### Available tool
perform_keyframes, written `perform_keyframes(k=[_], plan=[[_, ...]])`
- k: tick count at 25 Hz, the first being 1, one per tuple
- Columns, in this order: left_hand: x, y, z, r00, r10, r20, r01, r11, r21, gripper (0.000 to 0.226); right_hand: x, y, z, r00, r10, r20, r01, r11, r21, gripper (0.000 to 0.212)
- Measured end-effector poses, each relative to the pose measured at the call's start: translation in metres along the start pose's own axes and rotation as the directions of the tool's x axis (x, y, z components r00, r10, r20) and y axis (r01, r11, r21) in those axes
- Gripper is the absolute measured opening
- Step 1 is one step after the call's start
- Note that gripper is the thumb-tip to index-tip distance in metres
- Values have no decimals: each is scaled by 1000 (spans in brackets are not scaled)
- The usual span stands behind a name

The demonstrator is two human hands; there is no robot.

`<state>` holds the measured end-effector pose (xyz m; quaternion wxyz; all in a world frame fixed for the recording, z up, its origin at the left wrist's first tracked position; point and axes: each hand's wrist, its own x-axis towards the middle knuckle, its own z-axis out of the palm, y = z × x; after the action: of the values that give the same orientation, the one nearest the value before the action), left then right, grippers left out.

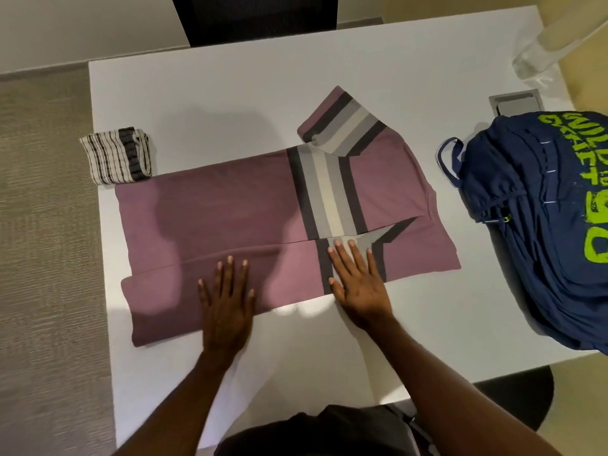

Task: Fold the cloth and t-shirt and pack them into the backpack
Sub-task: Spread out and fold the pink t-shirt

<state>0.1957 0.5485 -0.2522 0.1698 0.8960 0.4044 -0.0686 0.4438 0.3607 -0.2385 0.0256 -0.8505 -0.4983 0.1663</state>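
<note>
Hands flat, grasping nothing: left hand [226, 307] and right hand [357, 276] pressing t-shirt [230, 218] mid-table to set fold. Folded cloth [116, 156] at left edge; backpack [552, 225] at right edge.

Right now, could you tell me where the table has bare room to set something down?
The far strip of the table beyond the t-shirt and folded cloth is bare, as is the near right corner before the backpack. The middle is crowded: both hands press flat on the shirt.
</note>
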Motion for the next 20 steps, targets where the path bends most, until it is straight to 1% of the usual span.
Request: perform_keyframes(k=[2, 4, 6, 8, 10, 14, 17, 20], plan=[[-3, -36, -7, 999, -33, -23, 34, 999, 31, 63, -4, 30, -5, 998, 66, 21, -66, 998, -1, 65], [-7, -62, -14, 988, -136, -68, 137, 990, 14, 64, -9, 55, -10, 986, 167, 2, -167, 986, 5, 66], [-11, -79, -19, 952, -276, -135, 274, 961, -32, 64, -13, 80, -13, 958, 286, -3, -286, 958, -2, 68], [-14, -87, -20, 918, -350, -184, 344, 937, -63, 63, -16, 101, -15, 918, 396, -1, -395, 918, 43, 70], [-16, -91, -20, 917, -340, -209, 338, 940, -47, 61, -19, 113, -16, 901, 433, -1, -431, 898, 91, 71], [-24, -94, -16, 923, -299, -240, 306, 952, -10, 61, -34, 110, -9, 898, 440, -15, -437, 895, 93, 71], [-40, -97, -13, 929, -296, -224, 299, 954, -21, 62, -60, 98, -1, 880, 476, -4, -473, 876, 98, 72], [-65, -98, -10, 934, -308, -179, 304, 951, -46, 64, -98, 88, 8, 878, 479, 5, -476, 871, 123, 72]])
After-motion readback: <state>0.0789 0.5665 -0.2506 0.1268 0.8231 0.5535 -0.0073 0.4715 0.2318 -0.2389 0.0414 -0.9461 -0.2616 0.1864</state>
